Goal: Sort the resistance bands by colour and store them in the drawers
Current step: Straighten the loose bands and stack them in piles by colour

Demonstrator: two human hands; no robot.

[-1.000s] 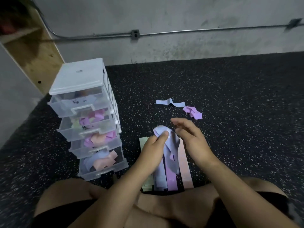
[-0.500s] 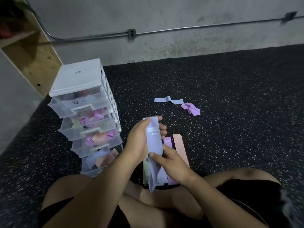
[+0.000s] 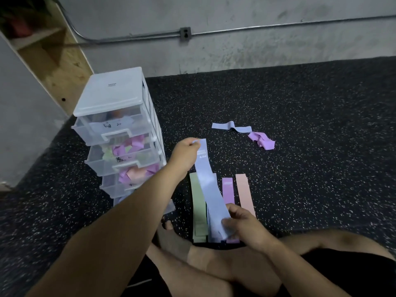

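Observation:
A pale blue band [image 3: 209, 185] is stretched flat between my two hands. My left hand [image 3: 186, 154] pinches its far end and my right hand [image 3: 241, 224] pinches its near end. Under it, flat on the floor, lie a green band [image 3: 198, 202], a purple band [image 3: 227, 189] and a peach band [image 3: 244, 191], side by side. Farther off lie another pale blue band [image 3: 230, 127] and a crumpled purple band [image 3: 261, 140]. The clear plastic drawer unit [image 3: 115, 129] stands at the left, its drawers holding mixed coloured bands.
I sit on a black speckled rubber floor [image 3: 310, 146] with my bare legs crossed in front. A concrete wall [image 3: 235, 48] with a metal conduit runs behind. A wooden panel [image 3: 57, 67] stands at the back left beside the drawer unit.
My hands have pulled the pale blue band from a crumpled loop into a long flat strip. The left hand moved away from me, and the right hand came towards my legs.

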